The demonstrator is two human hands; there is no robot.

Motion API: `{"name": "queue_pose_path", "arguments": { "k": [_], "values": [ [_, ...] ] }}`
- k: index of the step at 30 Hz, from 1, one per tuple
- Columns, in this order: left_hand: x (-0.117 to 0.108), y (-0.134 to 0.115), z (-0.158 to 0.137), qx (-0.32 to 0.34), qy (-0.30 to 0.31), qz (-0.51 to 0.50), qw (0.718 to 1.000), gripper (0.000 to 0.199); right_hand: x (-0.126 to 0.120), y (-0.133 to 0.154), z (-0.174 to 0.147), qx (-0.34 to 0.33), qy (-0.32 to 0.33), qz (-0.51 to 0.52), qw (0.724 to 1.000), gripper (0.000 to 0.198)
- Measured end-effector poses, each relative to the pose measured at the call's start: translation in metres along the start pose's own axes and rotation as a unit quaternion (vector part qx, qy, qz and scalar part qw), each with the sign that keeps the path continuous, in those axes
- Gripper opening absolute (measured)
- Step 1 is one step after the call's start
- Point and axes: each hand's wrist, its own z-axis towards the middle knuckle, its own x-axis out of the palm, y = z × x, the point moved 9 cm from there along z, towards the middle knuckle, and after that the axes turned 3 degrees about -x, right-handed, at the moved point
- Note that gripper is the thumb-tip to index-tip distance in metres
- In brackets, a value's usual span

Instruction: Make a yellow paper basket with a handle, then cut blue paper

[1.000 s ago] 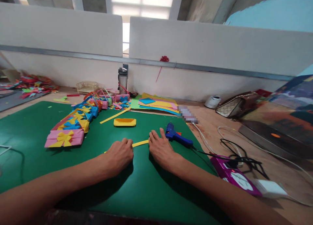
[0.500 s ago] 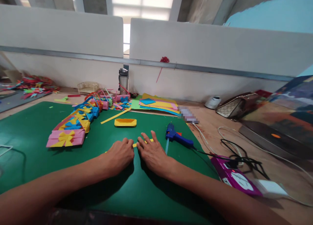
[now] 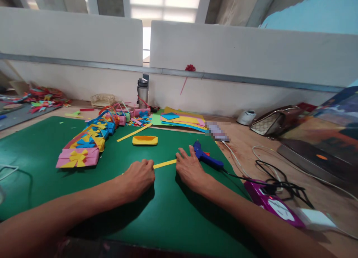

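A narrow yellow paper strip (image 3: 165, 163) lies across the green mat (image 3: 165, 217). My left hand (image 3: 139, 179) is closed on it, knuckles up, and a bit of the strip shows past its left side. At the strip's right end, my right hand (image 3: 190, 171) rests with fingers spread, fingertips touching the strip. Just beyond that hand lies a blue glue gun (image 3: 208, 158); its glue stick is hidden behind the hand. A small yellow paper tray (image 3: 144, 140) sits on the mat past my left hand.
Pink, yellow and blue paper boxes with bows (image 3: 78, 159) form a row at left. Coloured paper sheets (image 3: 181, 120), another yellow strip (image 3: 134, 133) and a bottle (image 3: 142, 93) are at the back. A purple power strip (image 3: 275, 205) and cables lie at right.
My right hand has slid right along the yellow strip to its end, towards the glue gun, baring more of the strip. My left hand has stayed closed in about the same place.
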Motion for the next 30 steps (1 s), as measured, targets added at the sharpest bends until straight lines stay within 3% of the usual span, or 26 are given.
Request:
{"name": "queue_pose_path", "arguments": {
  "k": [9,21,30],
  "values": [
    [0.001,0.0,0.0,0.007,0.014,-0.002,1.0,0.022,0.002,0.0,0.002,0.004,-0.002,-0.014,1.0,0.018],
    [-0.007,0.011,0.003,-0.032,0.01,-0.022,0.999,0.021,-0.003,-0.002,0.002,0.027,-0.016,-0.043,0.999,0.017],
    [-0.008,0.019,0.009,-0.033,-0.034,-0.062,0.997,0.023,-0.023,0.011,-0.004,0.023,-0.112,-0.048,0.992,0.026]
  ]
}}
